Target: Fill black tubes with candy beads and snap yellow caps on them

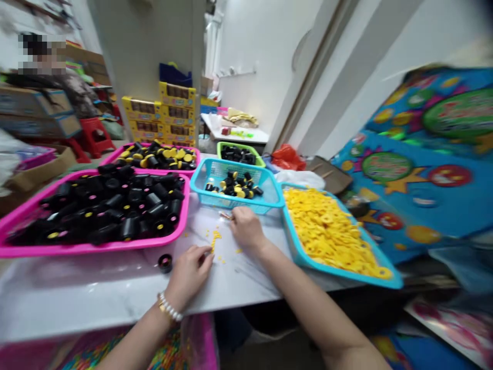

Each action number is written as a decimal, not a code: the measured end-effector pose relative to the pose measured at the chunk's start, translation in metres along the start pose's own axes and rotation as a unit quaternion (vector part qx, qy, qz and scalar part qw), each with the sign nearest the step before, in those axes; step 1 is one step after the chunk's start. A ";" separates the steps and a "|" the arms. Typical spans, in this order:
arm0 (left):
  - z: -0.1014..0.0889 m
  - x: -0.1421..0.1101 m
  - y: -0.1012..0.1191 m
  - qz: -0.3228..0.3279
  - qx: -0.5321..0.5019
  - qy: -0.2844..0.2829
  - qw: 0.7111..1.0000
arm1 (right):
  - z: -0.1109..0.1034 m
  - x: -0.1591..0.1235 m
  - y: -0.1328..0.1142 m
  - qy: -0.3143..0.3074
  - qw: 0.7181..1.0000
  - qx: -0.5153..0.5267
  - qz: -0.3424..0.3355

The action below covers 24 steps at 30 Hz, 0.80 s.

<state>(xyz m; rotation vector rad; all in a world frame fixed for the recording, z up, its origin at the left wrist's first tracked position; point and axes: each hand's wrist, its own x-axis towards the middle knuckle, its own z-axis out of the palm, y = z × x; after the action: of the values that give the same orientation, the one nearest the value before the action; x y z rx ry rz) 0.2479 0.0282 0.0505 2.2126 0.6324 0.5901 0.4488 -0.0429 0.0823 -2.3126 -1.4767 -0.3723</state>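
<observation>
My left hand (190, 272), with a beaded bracelet (169, 307) on its wrist, rests on the white table. Its thumb and fingers are drawn together at the near end of a short line of tiny yellow pieces (214, 237); what they pinch is too small to tell. Farther off, my right hand (246, 228) is closed just in front of the blue basket (239, 205). A small, thin, shiny object (225, 215) shows at its fingertips, too blurred to name. A round black part (165, 263) lies on the table left of my left hand.
A pink tray (96, 247) of black cylinders stands left; another pink tray (196, 156) and a green basket (259, 156) stand behind. At right, a blue tray (292, 241) holds flat yellow parts. Yellow boxes (177, 95) are stacked beyond. A person (73, 87) is at far left.
</observation>
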 end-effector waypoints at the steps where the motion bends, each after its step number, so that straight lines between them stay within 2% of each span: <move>1: 0.001 0.001 -0.003 0.004 0.000 0.000 1.000 | -0.001 -0.004 0.000 0.006 1.000 -0.011 -0.007; 5: 0.002 0.004 -0.009 0.015 -0.001 0.005 1.000 | -0.017 -0.020 0.000 0.040 0.999 -0.030 0.001; 7: 0.002 0.004 -0.009 0.016 -0.002 0.009 1.000 | -0.039 -0.030 0.008 0.074 0.996 -0.030 0.034; 9: 0.002 0.003 -0.010 0.017 -0.003 0.014 1.000 | -0.072 -0.040 0.028 0.112 0.989 -0.033 0.089; 11: 0.003 0.003 -0.012 0.022 -0.006 0.021 1.000 | -0.114 -0.048 0.063 0.146 0.973 -0.052 0.169; 13: 0.004 0.003 -0.015 0.027 -0.008 0.025 0.999 | -0.159 -0.055 0.111 0.168 0.942 -0.091 0.276; 16: 0.005 0.004 -0.018 0.033 0.002 0.026 0.999 | -0.208 -0.068 0.187 0.135 0.880 -0.145 0.431; 18: 0.005 0.005 -0.019 0.039 0.008 0.024 0.999 | -0.222 -0.076 0.228 0.078 0.844 -0.162 0.506; 20: 0.004 0.005 -0.019 0.042 0.010 0.023 0.999 | -0.221 -0.081 0.255 0.016 0.822 -0.164 0.546; 24: 0.005 0.003 -0.016 0.034 0.003 0.031 0.999 | -0.205 -0.082 0.276 -0.062 0.823 -0.164 0.540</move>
<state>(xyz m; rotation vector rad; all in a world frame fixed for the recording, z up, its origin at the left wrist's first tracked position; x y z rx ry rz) 0.2489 0.0375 0.0360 2.2361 0.5923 0.6946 0.6608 -0.3056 0.1869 -3.0236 0.0667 -0.1336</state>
